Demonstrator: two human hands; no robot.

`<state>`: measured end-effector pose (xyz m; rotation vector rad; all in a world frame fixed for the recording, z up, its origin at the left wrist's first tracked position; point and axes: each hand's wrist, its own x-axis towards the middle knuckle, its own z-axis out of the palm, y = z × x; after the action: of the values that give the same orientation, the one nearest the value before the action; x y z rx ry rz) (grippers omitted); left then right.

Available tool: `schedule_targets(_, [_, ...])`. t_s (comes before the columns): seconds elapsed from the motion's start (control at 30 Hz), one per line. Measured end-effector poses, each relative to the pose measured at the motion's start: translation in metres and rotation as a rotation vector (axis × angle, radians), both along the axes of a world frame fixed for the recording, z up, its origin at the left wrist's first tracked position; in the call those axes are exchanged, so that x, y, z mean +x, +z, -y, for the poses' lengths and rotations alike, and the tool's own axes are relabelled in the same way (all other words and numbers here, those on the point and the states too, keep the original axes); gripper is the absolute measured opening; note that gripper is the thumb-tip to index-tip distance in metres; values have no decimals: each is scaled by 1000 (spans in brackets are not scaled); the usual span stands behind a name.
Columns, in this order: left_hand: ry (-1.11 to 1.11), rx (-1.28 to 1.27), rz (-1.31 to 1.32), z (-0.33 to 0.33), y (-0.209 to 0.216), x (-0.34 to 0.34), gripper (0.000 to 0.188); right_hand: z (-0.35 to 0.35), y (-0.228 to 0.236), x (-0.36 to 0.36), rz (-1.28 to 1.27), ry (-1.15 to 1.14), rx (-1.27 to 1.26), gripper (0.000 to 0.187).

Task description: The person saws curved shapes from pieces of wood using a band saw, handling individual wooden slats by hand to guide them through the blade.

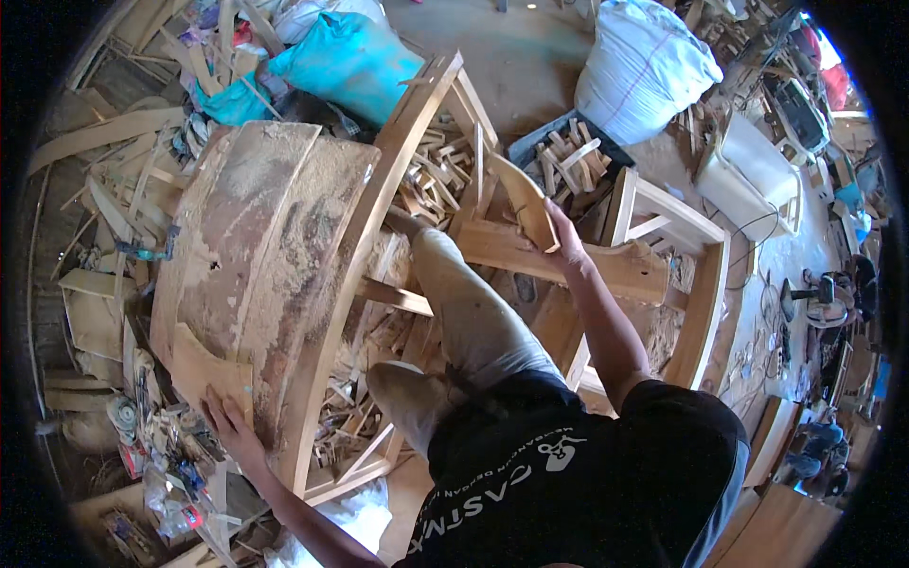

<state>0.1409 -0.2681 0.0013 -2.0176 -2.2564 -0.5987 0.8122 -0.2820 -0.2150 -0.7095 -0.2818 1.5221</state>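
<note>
My right hand [566, 234] is closed on the lower end of a curved wooden piece [523, 197], which is tilted up above a thick wooden beam [606, 270]. At the left, a second curved board [206, 367] lies on the near end of a sawdust-covered workbench top [284, 204]. My left hand [227, 428] rests against that board's near edge, its fingers stretched out over the wood. The bench top is brown and worn, set beside a pale timber frame [355, 248]. My legs are between this frame and the beam.
Wood offcuts [437, 175] are heaped under the frame, and more fill a dark crate [611, 151]. A turquoise sack [348, 62] and a white sack [644, 66] stand at the far side. A second timber frame [705, 317] stands right, near a white bin [748, 170]. Scrap wood crowds the left.
</note>
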Motion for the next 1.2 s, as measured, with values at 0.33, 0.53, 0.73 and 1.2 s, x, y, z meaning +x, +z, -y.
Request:
schedule_targets(0.33, [-68,101,17,-79,9,-122,58,-93,-174,-12,1554,257,-254,57])
schedule_targets(0.53, [-26,-24,-93,-156,17,-93,64,-240,-92,-43,1714,-84,-125,98])
schedule_targets(0.73, [-34,-116,132,-175,5,-98,69,-198,-117,-69,1522,149,-234,74])
schedule_targets(1.2, [173,3,-98,-35,4,-101,64,52,-231,-54,1694,182,-303,34])
